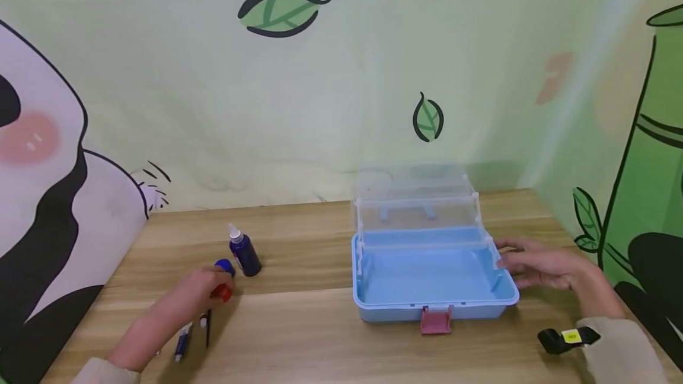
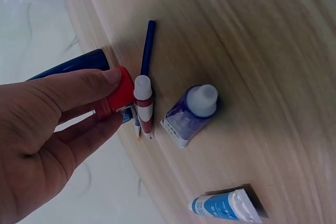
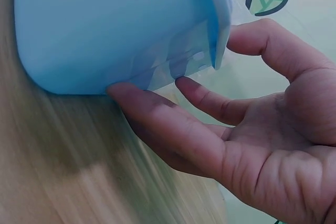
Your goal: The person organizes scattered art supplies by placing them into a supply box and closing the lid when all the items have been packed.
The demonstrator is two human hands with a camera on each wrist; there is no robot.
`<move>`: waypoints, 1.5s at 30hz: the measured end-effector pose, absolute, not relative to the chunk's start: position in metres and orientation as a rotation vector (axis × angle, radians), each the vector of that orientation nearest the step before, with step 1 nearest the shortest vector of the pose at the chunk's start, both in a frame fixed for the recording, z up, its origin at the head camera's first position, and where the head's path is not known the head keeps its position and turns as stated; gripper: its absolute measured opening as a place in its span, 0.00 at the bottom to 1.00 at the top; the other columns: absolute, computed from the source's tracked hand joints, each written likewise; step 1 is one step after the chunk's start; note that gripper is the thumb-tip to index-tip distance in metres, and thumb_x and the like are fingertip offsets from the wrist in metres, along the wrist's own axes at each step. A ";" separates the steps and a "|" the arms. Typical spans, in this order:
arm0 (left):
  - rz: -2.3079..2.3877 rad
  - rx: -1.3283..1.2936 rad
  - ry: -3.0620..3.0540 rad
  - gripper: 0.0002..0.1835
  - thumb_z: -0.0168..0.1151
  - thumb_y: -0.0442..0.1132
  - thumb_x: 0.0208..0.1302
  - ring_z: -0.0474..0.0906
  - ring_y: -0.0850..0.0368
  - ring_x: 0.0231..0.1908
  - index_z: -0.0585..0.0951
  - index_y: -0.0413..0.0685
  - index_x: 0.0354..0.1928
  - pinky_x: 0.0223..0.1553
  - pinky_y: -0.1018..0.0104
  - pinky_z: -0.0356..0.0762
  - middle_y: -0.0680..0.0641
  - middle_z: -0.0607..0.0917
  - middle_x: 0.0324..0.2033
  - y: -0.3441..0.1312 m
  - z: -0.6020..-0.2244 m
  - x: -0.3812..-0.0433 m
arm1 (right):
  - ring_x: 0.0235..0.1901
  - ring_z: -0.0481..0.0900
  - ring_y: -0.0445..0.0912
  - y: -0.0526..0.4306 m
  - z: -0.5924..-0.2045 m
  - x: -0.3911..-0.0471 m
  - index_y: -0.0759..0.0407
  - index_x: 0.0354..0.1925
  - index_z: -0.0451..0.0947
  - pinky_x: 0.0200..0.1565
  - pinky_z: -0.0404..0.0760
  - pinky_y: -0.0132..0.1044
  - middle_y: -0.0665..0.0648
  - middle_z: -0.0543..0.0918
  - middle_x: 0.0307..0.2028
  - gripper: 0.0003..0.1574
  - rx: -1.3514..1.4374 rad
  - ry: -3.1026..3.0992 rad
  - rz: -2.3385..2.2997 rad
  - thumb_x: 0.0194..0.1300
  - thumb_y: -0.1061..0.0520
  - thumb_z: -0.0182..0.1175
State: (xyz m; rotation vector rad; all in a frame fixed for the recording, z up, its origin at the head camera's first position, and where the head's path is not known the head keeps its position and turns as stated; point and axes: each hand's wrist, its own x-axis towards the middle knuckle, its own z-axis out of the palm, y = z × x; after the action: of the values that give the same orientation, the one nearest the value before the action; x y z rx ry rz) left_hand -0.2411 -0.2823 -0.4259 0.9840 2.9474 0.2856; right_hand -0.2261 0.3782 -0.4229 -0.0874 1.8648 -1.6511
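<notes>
My left hand (image 1: 200, 290) pinches a small red object (image 2: 121, 92) between thumb and fingers; a blue piece shows at its lower edge in the left wrist view. Close beside it lie a blue-handled paintbrush (image 2: 148, 48) and a white-capped tube with red bands (image 2: 143, 103). A purple-blue tube with a white cap (image 2: 191, 109) and a light blue tube (image 2: 223, 205) lie on the table farther off. At the other side, my right hand (image 1: 544, 265) grips the right side of a light blue plastic box (image 1: 434, 311), digits at its rim and outer wall. Its clear lid (image 1: 418, 212) stands raised.
A dark blue bottle (image 1: 245, 255) with a white nozzle stands beyond the left hand. A pink latch (image 1: 436, 321) hangs on the box front. Behind the wooden table (image 1: 299, 336) rises a pale green wall cloth (image 1: 320, 105) with printed leaves.
</notes>
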 end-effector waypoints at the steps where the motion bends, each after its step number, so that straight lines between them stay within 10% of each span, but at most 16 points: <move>1: 0.277 0.992 2.950 0.14 0.78 0.26 0.48 0.77 0.59 0.32 0.85 0.48 0.34 0.31 0.67 0.78 0.52 0.83 0.33 -0.282 -0.425 -0.242 | 0.59 0.78 0.56 0.378 -0.422 -0.227 0.75 0.76 0.30 0.57 0.79 0.58 0.74 0.64 0.68 0.52 -0.085 1.863 -1.652 0.76 0.58 0.54; 45: 0.101 1.290 2.844 0.11 0.75 0.25 0.54 0.78 0.58 0.30 0.83 0.47 0.34 0.31 0.70 0.82 0.48 0.83 0.36 -0.200 -0.333 -0.242 | 0.55 0.81 0.57 0.372 -0.426 -0.227 0.75 0.75 0.34 0.53 0.83 0.55 0.76 0.69 0.64 0.52 -0.060 1.910 -1.652 0.71 0.60 0.57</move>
State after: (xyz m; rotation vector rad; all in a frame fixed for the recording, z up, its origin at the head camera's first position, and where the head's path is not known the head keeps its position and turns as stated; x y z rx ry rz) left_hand -0.2419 -0.2002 -0.3325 1.2901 2.8440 0.1014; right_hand -0.2273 0.3721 -0.4256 -0.0599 1.9097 -1.6515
